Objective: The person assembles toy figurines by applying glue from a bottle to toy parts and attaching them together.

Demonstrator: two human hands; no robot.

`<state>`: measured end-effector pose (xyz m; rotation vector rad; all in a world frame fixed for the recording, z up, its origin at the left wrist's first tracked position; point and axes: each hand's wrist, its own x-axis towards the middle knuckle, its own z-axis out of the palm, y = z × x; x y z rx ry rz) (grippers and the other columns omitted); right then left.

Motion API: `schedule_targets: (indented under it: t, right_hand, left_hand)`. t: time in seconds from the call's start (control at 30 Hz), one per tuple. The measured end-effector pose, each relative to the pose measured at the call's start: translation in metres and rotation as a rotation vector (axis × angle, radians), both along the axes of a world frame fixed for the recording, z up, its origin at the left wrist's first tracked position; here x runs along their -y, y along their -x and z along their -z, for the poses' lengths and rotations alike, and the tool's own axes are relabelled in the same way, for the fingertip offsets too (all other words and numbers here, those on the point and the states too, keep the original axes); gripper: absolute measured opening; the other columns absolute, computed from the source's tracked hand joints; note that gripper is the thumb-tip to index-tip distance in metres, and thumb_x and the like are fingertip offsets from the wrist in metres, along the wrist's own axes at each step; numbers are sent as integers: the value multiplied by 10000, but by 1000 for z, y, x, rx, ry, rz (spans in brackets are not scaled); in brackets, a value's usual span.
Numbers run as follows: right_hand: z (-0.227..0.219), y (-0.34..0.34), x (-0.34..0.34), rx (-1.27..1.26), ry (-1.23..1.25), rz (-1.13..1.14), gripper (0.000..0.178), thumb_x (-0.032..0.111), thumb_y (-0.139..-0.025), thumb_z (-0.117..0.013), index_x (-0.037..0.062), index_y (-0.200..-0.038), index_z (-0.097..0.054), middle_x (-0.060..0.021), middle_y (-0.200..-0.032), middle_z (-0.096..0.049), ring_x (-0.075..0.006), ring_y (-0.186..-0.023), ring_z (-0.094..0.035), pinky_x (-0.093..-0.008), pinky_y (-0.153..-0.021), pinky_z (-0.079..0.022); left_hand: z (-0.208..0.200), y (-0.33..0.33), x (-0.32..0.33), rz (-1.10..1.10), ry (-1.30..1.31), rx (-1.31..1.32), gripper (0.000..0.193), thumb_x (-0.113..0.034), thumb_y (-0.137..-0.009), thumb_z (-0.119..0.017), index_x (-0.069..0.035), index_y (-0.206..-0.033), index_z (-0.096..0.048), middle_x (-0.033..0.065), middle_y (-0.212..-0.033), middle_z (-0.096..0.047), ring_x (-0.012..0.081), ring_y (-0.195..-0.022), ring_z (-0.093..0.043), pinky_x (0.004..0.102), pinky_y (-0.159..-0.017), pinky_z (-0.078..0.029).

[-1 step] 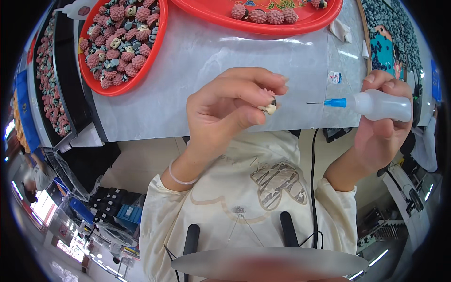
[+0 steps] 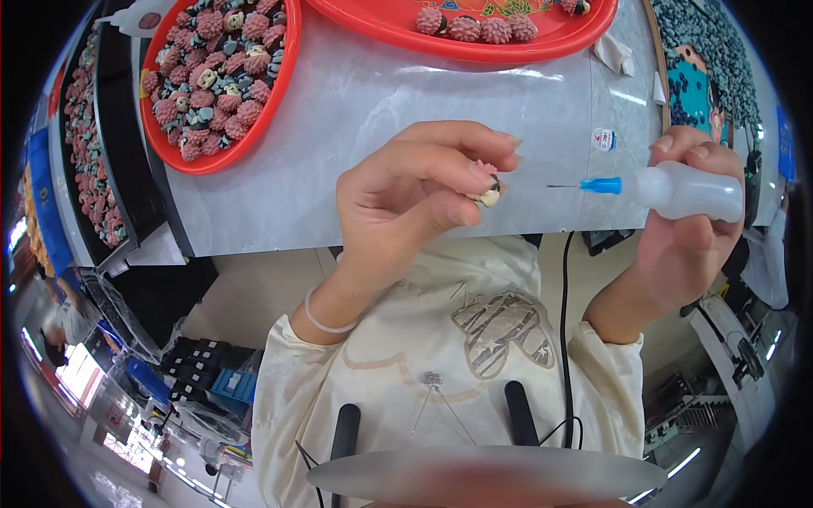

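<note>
Between the thumb and fingers of my left hand (image 2: 406,190) is a small figurine (image 2: 486,188) with a bumpy pink top and a cream and dark part below. My right hand (image 2: 690,229) grips a translucent white squeeze bottle (image 2: 690,190), held on its side. Its blue needle tip (image 2: 601,184) points left at the figurine, with a gap between needle and figurine. Both hands are above the near part of the grey table (image 2: 542,110).
A red basin (image 2: 292,76) full of similar pink pieces stands at the far left. Several finished-looking pieces (image 2: 464,29) line a red tray (image 2: 500,57) at the back. A crumpled tissue (image 2: 614,55) lies beside the tray. Another white bottle (image 2: 135,17) is at the far left corner.
The bottle's needle has shifted very slightly left, toward the figurine. Otherwise both hands keep their places.
</note>
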<state>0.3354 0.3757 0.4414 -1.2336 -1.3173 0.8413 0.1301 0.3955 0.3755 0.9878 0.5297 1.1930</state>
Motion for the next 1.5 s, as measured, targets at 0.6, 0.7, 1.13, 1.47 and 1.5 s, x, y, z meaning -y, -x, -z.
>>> schedule_targets:
  t: [0.6, 0.7, 1.13, 1.47, 1.5]
  right_hand:
    - [4, 15, -3, 80, 36, -18, 496, 351, -772, -587, -96, -959, -484, -193, -843, -548, -222, -800, -514, -276, -687, -430]
    - [-1, 15, 2, 176, 10, -55, 483, 333, -756, -606, -93, -950, -490, -193, -819, -561, -220, -754, -511, -275, -674, -424]
    - [-19, 27, 12, 608, -316, -190, 409, 304, -783, -594, -57, -944, -488, -174, -695, -575, -154, -482, -435, -232, -383, -333]
    - [3, -1, 19, 33, -266, 87, 379, 255, -774, -602, -42, -970, -471, -215, -899, -518, -218, -666, -527, -283, -573, -431]
    - [7, -8, 20, 36, -270, 86, 379, 255, -774, -602, -42, -970, -471, -215, -899, -518, -218, -666, -527, -283, -573, -431]
  left_hand:
    - [-3, -1, -3, 40, 72, -18, 334, -231, -743, -645, -10, -935, -486, 168, -945, -536, 226, -793, -588, 257, -611, -507]
    - [-5, 1, -3, 82, 97, 42, 287, -151, -752, -632, 11, -946, -496, 159, -950, -537, 214, -820, -575, 274, -667, -503]
    - [-3, 2, -3, 119, 96, 97, 232, -71, -768, -613, 33, -947, -510, 162, -951, -544, 213, -837, -573, 296, -713, -496]
    - [-8, -1, -3, 61, 164, -12, 306, -220, -746, -646, -24, -917, -485, 140, -921, -537, 227, -800, -592, 246, -609, -500]
    - [-9, -2, -2, 64, 173, -10, 306, -218, -747, -647, -24, -918, -483, 140, -921, -535, 226, -803, -591, 244, -612, -500]
